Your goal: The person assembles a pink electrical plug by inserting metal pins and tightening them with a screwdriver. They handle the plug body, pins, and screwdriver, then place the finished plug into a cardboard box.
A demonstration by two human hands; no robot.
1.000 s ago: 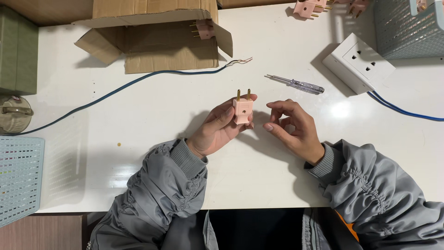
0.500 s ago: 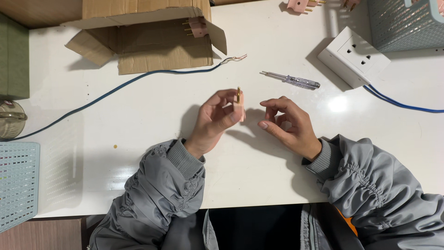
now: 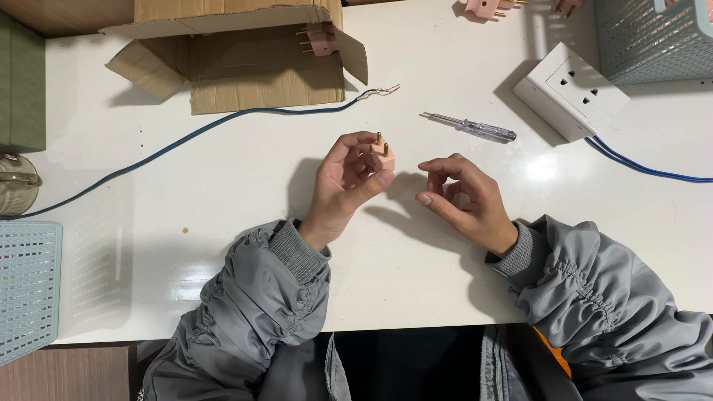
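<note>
A white table (image 3: 223, 178) fills most of the frame, its near edge running along the bottom where the person's grey jacket sleeves (image 3: 260, 312) come in from lower left and lower right. An open cardboard box (image 3: 223, 59) lies at the upper left of centre, flaps spread, with a pink plug (image 3: 321, 38) resting on its right flap. A pale blue perforated basket (image 3: 653, 37) sits in the upper right corner, and another like it (image 3: 26, 289) at the lower left edge. A green block (image 3: 21, 82) stands at the far left, with a round glass lid (image 3: 15, 186) below it.

A white socket box (image 3: 568, 89) rests at the upper right, just left of the basket, with a blue cable (image 3: 639, 165) leaving it toward the right edge. A second blue cable (image 3: 186, 137) curves from the left edge to the centre top, ending in bare copper strands (image 3: 386, 89). More pink plugs (image 3: 486, 7) lie at the top edge.

The left hand (image 3: 345, 182), at the centre of the frame, is raised off the table and pinches a small pink plug (image 3: 382, 154) between thumb and fingertips, its brass pins pointing up. The right hand (image 3: 464, 200) is just right of it, not touching the plug, fingers curled loosely inward and holding nothing that I can see. A clear-handled screwdriver (image 3: 471, 128) lies on the table above the right hand, apart from it.
</note>
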